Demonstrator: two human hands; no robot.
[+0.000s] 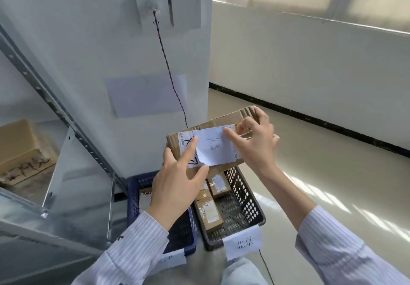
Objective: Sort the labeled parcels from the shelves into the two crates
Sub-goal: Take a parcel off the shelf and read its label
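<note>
I hold a flat cardboard parcel (pixel 224 121) above the two crates. My left hand (pixel 177 180) grips its near left edge, thumb underneath and index finger stretched along the top. My right hand (pixel 255 138) grips the far right end and its fingers touch the white paper label (pixel 214 147) with handwriting, whose lower corner curls up. Below stand a blue crate (pixel 135 187) on the left and a black crate (pixel 246 193) on the right, each with a white paper tag (pixel 244 241) on the near rim. The black crate holds several small parcels (pixel 209 215).
A metal shelf rack (pixel 66 116) runs along the left, with a cardboard box (pixel 20 149) bearing handwriting on it. A white pillar (pixel 133 52) with taped papers and a red-black twisted wire (pixel 168 67) stands behind the crates. Pale floor extends right to a white wall.
</note>
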